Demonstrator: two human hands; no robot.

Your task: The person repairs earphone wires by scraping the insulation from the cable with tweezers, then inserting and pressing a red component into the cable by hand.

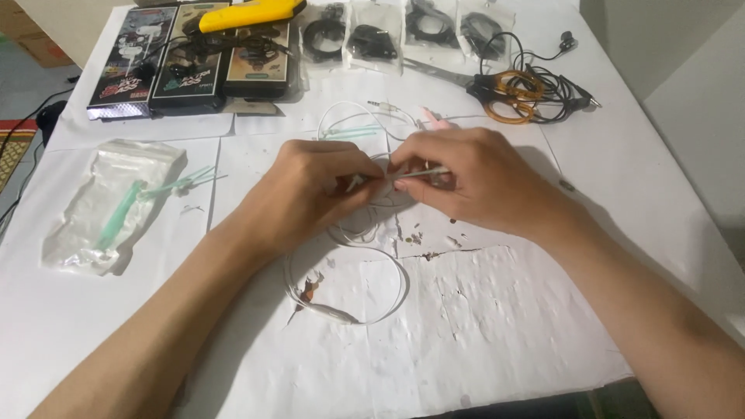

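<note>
At the middle of the white paper-covered table, both hands pinch a thin white earphone cable: left hand and right hand closed on it, fingertips touching. Its loops trail toward the near edge. Orange-handled scissors lie beyond; a clear plastic bag lies well left.

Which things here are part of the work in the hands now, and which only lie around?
In use: left hand, right hand, white earphone cable, thin pale tie.

Lying about: scissors, black earphones, yellow tool, dark boxes, plastic bag.
</note>
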